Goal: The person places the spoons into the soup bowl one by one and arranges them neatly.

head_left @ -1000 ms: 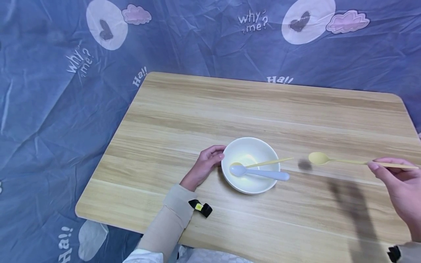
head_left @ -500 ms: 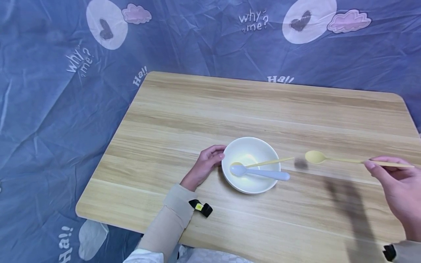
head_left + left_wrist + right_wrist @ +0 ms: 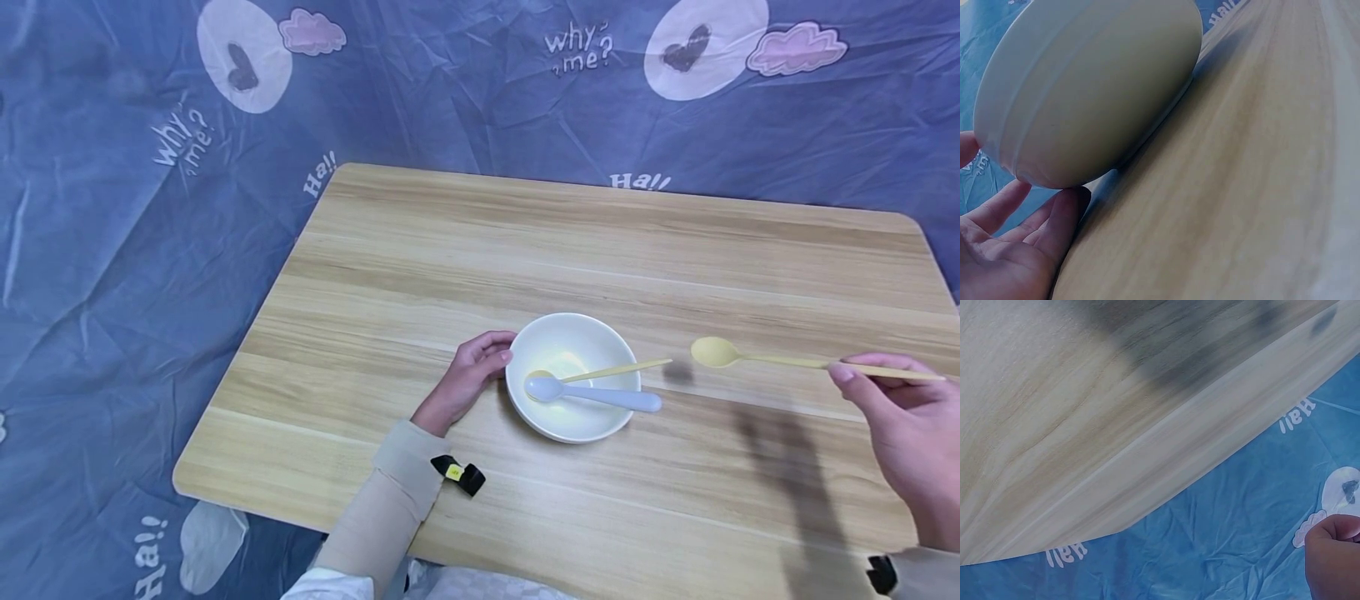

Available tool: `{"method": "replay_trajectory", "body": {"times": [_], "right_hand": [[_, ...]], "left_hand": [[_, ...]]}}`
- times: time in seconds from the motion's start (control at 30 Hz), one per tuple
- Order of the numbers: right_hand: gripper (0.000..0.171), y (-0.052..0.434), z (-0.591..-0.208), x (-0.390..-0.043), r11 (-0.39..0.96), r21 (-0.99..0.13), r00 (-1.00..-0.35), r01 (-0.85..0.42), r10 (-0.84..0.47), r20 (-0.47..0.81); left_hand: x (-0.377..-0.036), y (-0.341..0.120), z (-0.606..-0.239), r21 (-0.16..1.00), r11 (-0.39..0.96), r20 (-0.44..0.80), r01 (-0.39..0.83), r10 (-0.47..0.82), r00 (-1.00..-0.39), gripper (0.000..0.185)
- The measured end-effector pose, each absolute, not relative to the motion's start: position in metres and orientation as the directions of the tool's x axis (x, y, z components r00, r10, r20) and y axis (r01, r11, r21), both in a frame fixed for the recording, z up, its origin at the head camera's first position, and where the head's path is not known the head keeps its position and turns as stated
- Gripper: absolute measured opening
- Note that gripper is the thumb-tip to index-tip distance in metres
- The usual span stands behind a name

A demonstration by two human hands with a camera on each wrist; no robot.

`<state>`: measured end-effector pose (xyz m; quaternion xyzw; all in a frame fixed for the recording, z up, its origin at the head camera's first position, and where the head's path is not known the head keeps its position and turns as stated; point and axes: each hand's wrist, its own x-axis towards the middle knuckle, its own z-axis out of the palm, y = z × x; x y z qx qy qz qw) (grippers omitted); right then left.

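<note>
Fingers (image 3: 851, 373) pinching yellow spoon (image 3: 716, 352), left hand (image 3: 467, 375) cupping bowl (image 3: 572, 333), two spoons inside

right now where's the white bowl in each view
Head: white bowl sits just below centre, left hand at its left side.
Left wrist: it fills the upper left, fingers touching its underside.
Right wrist: not in it.
Shared landmark: the wooden table, in all three views.

Bare surface (image 3: 600, 242) is left open behind the bowl (image 3: 572, 417) and between it and the held spoon (image 3: 720, 353). The bowl's left side is blocked by the left hand (image 3: 465, 377) — its right rim is overhung by two spoon handles (image 3: 630, 385).
</note>
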<state>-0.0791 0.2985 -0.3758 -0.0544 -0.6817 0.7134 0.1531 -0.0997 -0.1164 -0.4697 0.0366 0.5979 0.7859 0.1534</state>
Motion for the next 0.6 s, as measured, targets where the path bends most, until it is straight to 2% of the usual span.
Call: {"method": "replay_trajectory", "body": {"times": [0.2,0.43,0.6], "right_hand": [[0.018,0.2958,-0.3751,-0.079,-0.041,-0.992,-0.951,-0.121,0.292,0.104],[0.015,0.2937,-0.371,-0.0795,0.046,-0.997,-0.952,-0.062,0.298,0.073],[0.014,0.2915,-0.3693,-0.079,0.062,-0.997,-0.946,-0.038,0.318,0.056]], "left_hand": [[-0.0997,-0.1166,-0.4693,0.951,-0.239,-0.126,-0.198,0.286,-0.95,0.043],[-0.1,-0.1167,-0.469,0.951,-0.239,-0.124,-0.198,0.291,-0.949,0.043],[-0.1001,-0.1162,-0.4688,0.949,-0.243,-0.125,-0.199,0.289,-0.949,0.043]]}}
